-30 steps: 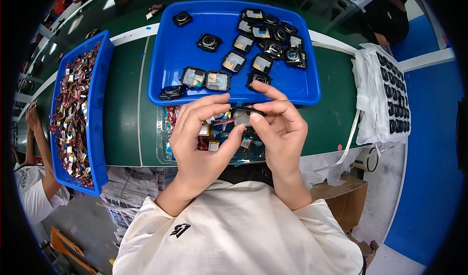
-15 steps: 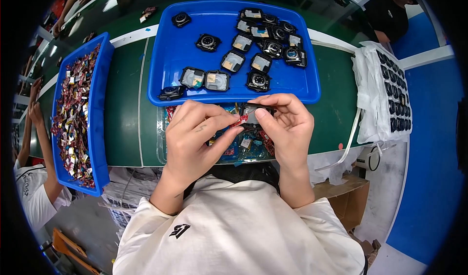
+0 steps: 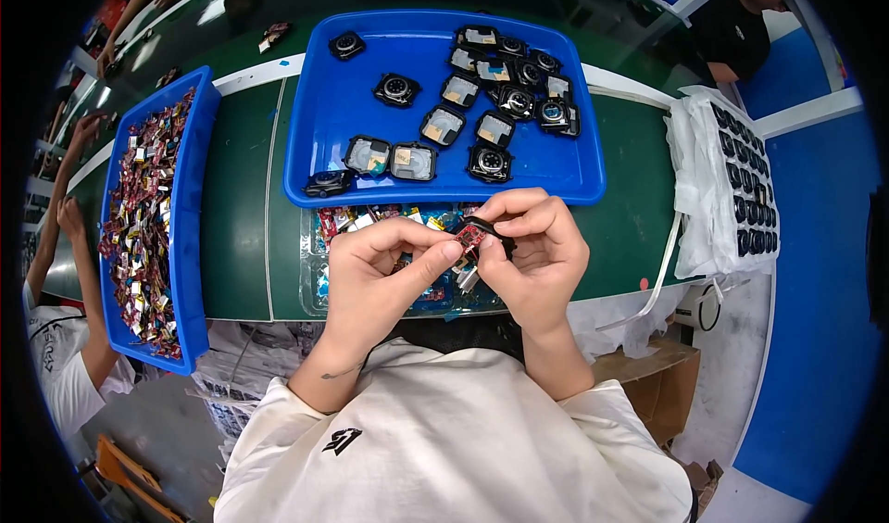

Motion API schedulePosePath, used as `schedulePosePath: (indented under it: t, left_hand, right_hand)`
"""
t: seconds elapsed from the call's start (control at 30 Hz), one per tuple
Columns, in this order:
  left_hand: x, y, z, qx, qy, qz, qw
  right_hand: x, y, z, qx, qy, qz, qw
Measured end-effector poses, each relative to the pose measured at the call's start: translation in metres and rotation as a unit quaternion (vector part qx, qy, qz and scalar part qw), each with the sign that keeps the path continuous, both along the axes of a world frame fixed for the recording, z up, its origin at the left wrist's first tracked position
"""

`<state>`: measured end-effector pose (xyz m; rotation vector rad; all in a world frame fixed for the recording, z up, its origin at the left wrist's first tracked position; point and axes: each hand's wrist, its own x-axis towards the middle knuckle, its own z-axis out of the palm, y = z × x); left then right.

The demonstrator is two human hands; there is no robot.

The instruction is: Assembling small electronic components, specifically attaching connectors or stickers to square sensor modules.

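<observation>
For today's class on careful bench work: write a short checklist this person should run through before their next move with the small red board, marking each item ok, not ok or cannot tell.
1. Small red board pinched between both hands: ok.
2. Left hand thumb and forefinger at the board: ok.
3. Right hand holds a black casing against the board: ok.
4. Board seated correctly in the casing: cannot tell, fingers hide it.
5. Blue tray of casings lies close ahead: ok.
6. Clear tray of parts sits under the hands: ok.

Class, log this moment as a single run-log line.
left hand: pinching small red circuit board | right hand: holding same board | blue tray: behind hands
</observation>
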<state>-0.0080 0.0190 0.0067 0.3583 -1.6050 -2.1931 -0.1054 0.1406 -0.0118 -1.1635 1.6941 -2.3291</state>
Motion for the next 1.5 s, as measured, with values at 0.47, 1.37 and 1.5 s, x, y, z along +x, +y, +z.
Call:
schedulePosePath:
  t: [0.47,1.37,1.5]
  left_hand:
    - [-0.007,-0.003,0.001,-0.298,-0.027,0.087,0.95]
    - [0.004,-0.008,-0.002,-0.517,-0.052,0.14,0.843]
    - [-0.008,0.002,0.003,-0.558,-0.018,0.092,0.824]
  right_hand:
    - [-0.001,0.011,0.015,0.132,-0.127,0.049,0.982]
    - [-0.37,0.037,-0.031,0.382,-0.037,-0.552,0.741]
    - [-0.367,0.039,-0.032,0.316,-0.024,-0.501,0.805]
